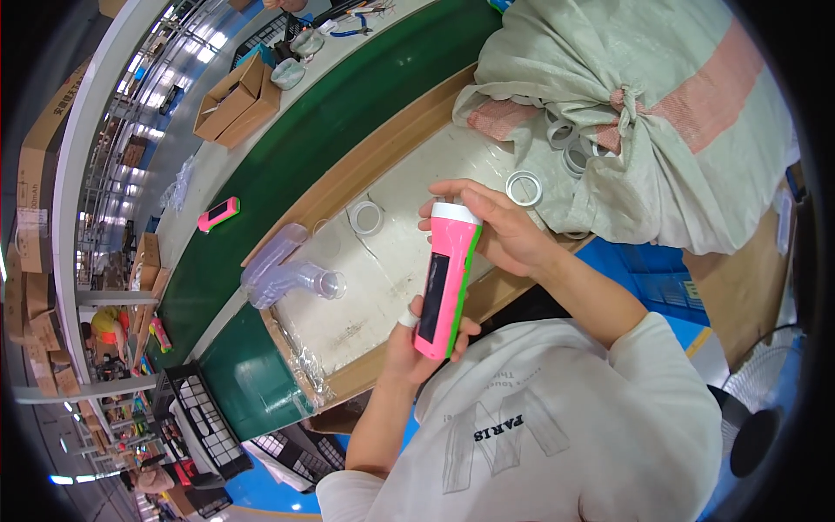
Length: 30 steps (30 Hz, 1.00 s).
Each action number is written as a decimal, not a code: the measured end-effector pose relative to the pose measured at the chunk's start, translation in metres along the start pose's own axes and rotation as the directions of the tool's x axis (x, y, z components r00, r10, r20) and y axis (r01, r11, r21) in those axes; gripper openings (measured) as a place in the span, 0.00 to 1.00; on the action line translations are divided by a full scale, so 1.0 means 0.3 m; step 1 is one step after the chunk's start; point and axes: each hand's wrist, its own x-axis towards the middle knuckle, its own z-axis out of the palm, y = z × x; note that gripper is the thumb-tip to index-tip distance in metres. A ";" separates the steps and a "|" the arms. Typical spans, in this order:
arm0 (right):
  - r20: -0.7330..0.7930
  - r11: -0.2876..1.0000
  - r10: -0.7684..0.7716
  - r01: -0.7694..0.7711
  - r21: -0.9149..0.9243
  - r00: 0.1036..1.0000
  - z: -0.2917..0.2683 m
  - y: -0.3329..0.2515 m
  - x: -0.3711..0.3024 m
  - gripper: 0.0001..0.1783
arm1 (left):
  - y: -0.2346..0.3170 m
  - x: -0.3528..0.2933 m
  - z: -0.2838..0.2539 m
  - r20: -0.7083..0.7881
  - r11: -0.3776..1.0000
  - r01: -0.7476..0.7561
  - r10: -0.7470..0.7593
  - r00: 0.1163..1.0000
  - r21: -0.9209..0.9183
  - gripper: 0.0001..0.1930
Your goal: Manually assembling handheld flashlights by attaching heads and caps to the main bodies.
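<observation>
A pink and green flashlight [451, 287] with a black panel along its side is held tilted, its white head ring up and away from me. My left hand [416, 346] grips its lower end; a white band wraps one of that hand's fingers. My right hand [497, 228] is curled round the white head ring [457, 212], with some fingers hidden behind it. Below the hands lies a shallow cardboard-edged tray [348, 326]. In it are a loose white ring [366, 217] and nested stacks of clear plastic cups [296, 283].
A big woven sack [626, 113], tied shut, sits at the right, with several white rings [524, 188] by its edge. Another pink flashlight [218, 214] lies on the green conveyor belt [348, 130]. Past the belt stands an open cardboard box [237, 104]. A black crate [200, 418] stands at lower left.
</observation>
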 end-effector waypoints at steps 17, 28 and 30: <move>0.070 0.916 -0.182 0.143 0.375 0.981 0.075 0.104 -0.095 0.17 | -0.122 -0.038 0.206 0.002 0.996 -0.035 0.035 0.999 0.078 0.34; -0.149 0.967 -0.233 0.212 -0.143 0.961 0.066 0.052 -0.094 0.13 | -0.096 0.036 0.139 -0.046 0.197 -0.079 0.559 0.828 0.977 0.33; -0.175 0.967 -0.204 0.171 -0.189 0.963 0.025 0.060 -0.081 0.13 | -0.070 0.043 0.108 -0.163 0.460 -0.049 0.409 0.898 0.887 0.31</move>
